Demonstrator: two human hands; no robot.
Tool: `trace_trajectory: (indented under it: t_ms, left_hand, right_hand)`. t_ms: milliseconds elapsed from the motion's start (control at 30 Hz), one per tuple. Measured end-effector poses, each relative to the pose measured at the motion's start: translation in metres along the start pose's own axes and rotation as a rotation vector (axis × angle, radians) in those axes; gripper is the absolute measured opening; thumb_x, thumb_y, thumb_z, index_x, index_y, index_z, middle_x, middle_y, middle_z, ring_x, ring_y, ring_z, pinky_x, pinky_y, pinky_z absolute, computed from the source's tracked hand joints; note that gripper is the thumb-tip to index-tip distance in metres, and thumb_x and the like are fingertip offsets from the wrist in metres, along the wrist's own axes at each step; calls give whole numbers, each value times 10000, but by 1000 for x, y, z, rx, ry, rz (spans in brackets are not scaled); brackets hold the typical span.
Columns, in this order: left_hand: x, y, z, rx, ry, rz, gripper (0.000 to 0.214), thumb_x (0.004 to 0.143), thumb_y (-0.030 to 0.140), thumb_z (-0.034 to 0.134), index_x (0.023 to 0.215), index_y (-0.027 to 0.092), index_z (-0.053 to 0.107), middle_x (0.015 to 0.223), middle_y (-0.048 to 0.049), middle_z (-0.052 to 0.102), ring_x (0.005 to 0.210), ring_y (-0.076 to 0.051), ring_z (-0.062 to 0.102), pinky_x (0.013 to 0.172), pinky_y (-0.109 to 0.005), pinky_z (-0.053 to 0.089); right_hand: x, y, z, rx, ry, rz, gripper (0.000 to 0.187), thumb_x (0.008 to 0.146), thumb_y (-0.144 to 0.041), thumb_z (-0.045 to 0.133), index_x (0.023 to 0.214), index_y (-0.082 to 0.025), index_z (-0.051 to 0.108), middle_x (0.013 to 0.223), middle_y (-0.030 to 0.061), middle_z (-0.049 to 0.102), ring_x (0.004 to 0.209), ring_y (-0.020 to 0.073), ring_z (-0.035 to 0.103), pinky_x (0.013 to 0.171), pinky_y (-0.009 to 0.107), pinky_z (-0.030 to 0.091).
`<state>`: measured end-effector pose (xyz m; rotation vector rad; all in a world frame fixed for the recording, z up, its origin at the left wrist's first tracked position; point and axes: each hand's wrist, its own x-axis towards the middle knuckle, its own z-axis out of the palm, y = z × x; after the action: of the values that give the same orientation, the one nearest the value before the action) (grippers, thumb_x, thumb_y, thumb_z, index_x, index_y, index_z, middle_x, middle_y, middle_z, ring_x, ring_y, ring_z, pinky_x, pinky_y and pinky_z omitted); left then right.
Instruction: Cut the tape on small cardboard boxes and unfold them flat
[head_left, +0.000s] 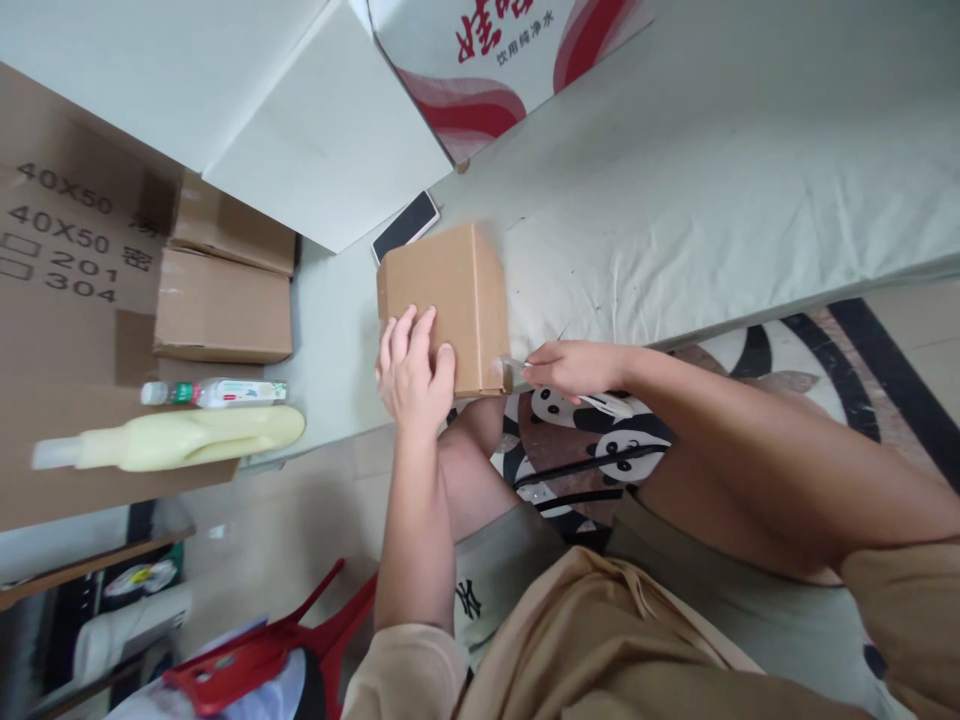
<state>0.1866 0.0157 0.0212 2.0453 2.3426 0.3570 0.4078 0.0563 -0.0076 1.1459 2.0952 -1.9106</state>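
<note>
A closed brown cardboard box (435, 265) sits at the near edge of the cloth-covered surface. My left hand (412, 370) lies on its top, fingers spread and pressing on the cardboard. At the box's near right corner, my right hand (574, 368) is closed around a thin, pale tool that looks like scissors (609, 405). Its narrow tip touches or nearly touches the box's right side, low by the corner. Part of the tool is hidden by my fingers. Behind the box lies a phone (406, 226) with a dark screen.
At left are a pale yellow bottle (172, 440), a small clear bottle (232, 392) and stacked cardboard boxes (225, 305). A white box (322, 120) and a red-and-white printed carton (480, 100) stand behind. A red plastic stool or chair (247, 660) is at lower left; a panda-patterned mat (757, 350) lies below.
</note>
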Motion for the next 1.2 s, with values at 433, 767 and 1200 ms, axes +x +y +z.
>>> trace_trajectory:
  t_ms: [433,767,1200]
  left_hand:
    - [1,1,0,2,12,4,516,923,293,489,1431,289,575,1595,-19,466,1527,-265,338,1263,-460,261]
    - [1,5,-1,32,-19,-48,530,927,282,481,1451,286,554,1618,-29,431,1541,-287,308,1255,-500,264]
    - [1,7,-1,33,-15,-54,528,918,280,501,1443,279,563,1612,-37,440,1536,-296,321,1253,-519,264]
  right_hand:
    - [21,-5,52,339,95,-32,386,1039,-327,333,719,-186,496,606,14,654,458,105,532,567,249,442]
    - [21,-2,40,290,192,-14,353,1039,-347,336,750,-195,472,436,-42,510,402,107,497,537,237,395]
    - [20,-2,44,-139,410,13,410,1036,-426,293,892,-163,571,911,152,720,884,249,687,696,299,415]
